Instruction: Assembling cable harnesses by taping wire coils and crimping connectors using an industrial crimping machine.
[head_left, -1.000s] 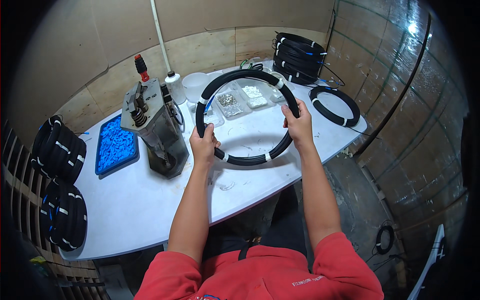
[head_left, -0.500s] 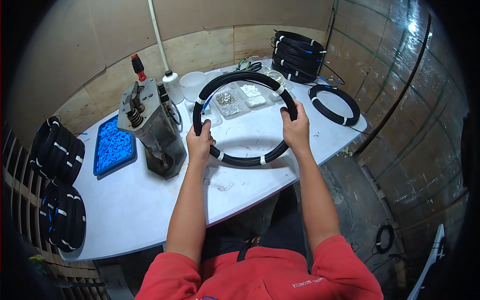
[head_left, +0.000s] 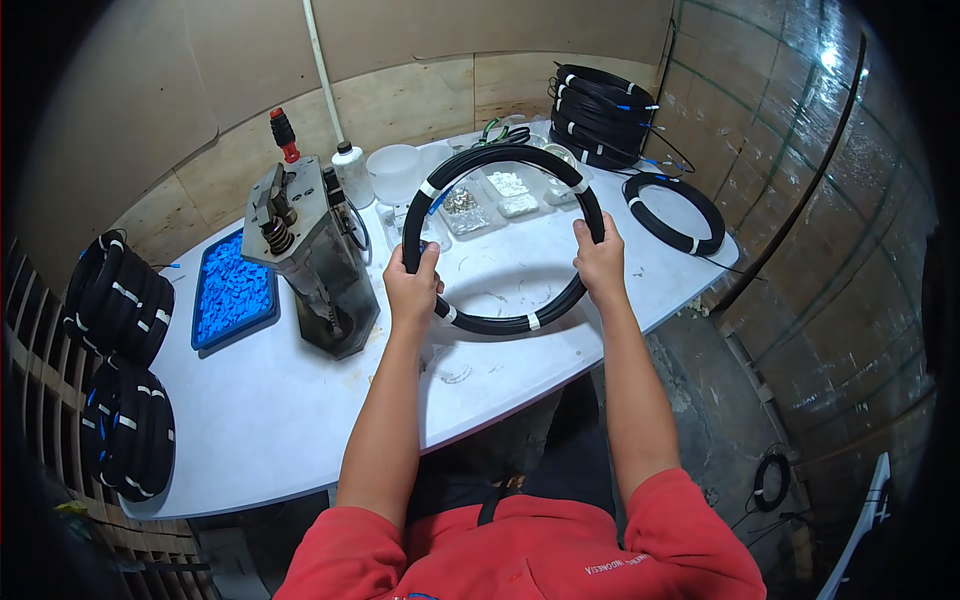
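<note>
A black cable coil [head_left: 500,325], bound with several white tape bands, is held up over the white table [head_left: 480,390]. My left hand [head_left: 413,285] is closed round its left side, thumb on top. On its right side my right hand [head_left: 601,262] grips it in the same way. A short blue piece [head_left: 440,200] shows at the coil's upper left inner edge. Through and behind the ring sit clear trays with small metal parts [head_left: 465,205] and white pieces [head_left: 512,192].
Left of the coil stands a metal machine [head_left: 310,250], beside a blue tray [head_left: 235,290] of small blue parts. Stacked coils [head_left: 600,115] and a single coil [head_left: 675,213] lie at the back right. More coils [head_left: 118,300] line the left edge. A white bottle [head_left: 350,175] stands behind the machine.
The coil and both hands appear slightly farther right and a little lower in view. The surroundings have also shifted slightly right, as my head has moved. Both hands keep their grip.
</note>
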